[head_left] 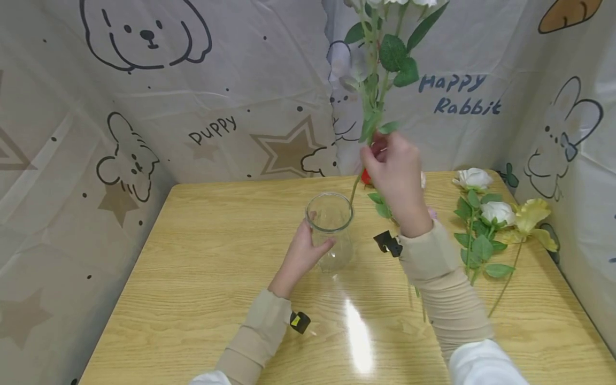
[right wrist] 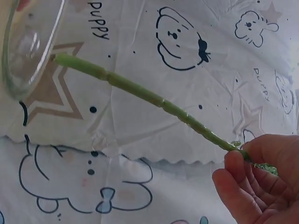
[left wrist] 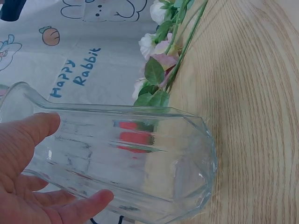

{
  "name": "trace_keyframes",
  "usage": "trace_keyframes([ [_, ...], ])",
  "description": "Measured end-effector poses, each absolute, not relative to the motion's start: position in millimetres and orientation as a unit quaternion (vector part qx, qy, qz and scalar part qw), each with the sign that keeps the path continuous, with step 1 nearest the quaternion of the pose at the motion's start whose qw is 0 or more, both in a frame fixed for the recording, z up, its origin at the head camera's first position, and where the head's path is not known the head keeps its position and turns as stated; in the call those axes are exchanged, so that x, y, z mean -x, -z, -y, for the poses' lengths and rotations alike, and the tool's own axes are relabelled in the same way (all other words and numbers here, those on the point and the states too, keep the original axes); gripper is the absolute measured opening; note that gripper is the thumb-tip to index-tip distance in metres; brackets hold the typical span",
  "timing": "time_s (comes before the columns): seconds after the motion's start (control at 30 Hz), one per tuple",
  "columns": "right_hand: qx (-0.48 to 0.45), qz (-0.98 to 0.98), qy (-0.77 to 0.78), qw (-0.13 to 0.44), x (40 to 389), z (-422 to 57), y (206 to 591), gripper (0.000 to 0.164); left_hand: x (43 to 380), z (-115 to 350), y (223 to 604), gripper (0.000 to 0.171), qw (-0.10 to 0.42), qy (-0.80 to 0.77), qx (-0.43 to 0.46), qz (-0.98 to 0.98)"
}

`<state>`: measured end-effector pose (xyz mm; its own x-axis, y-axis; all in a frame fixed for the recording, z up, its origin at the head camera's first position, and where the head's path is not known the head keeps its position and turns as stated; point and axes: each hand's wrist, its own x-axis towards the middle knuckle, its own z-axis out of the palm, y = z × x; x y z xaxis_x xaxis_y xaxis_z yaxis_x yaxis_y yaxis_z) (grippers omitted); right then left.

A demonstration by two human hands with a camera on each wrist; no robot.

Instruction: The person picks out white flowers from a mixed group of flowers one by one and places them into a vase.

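Observation:
A clear glass vase [head_left: 332, 251] stands upright on the wooden table, its mouth facing up. My left hand [head_left: 308, 248] grips it round the side, thumb and fingers on the glass in the left wrist view. Above and right of the vase, my right hand [head_left: 397, 174] pinches the green stem [right wrist: 159, 100] of a white artificial flower spray [head_left: 385, 59] with leaves. The stem's cut end hangs close to the vase rim [right wrist: 35, 88]; whether it is inside the mouth I cannot tell. The blooms are partly cut off at the top of the head view.
White roses [head_left: 498, 213] with leaves and a yellow flower [head_left: 531, 216] lie on the table's right side. A red flower [head_left: 367, 177] and pink flower [left wrist: 166, 60] lie partly hidden near my right arm. Printed cloth [head_left: 240, 96] walls stand behind and beside the wooden table [head_left: 207, 256].

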<state>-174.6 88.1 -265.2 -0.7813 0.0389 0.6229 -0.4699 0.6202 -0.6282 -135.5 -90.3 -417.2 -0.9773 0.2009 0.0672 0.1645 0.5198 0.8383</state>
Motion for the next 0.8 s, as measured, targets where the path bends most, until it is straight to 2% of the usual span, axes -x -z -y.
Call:
trace_keyframes([
  [0.2, -0.187, 0.837, -0.408, 0.314, 172, -75, 276, 0.010, 136, 90, 418, 0.076, 0.027, -0.487, -0.106, -0.867],
  [0.63, -0.184, 0.866, -0.391, 0.252, 166, -55, 320, 0.006, 139, 89, 421, 0.072, -0.009, -0.505, -0.136, -0.852],
  [0.8, -0.172, 0.879, -0.392, 0.208, 162, -50, 335, 0.006, 138, 88, 421, 0.074, -0.011, -0.493, -0.119, -0.862],
])
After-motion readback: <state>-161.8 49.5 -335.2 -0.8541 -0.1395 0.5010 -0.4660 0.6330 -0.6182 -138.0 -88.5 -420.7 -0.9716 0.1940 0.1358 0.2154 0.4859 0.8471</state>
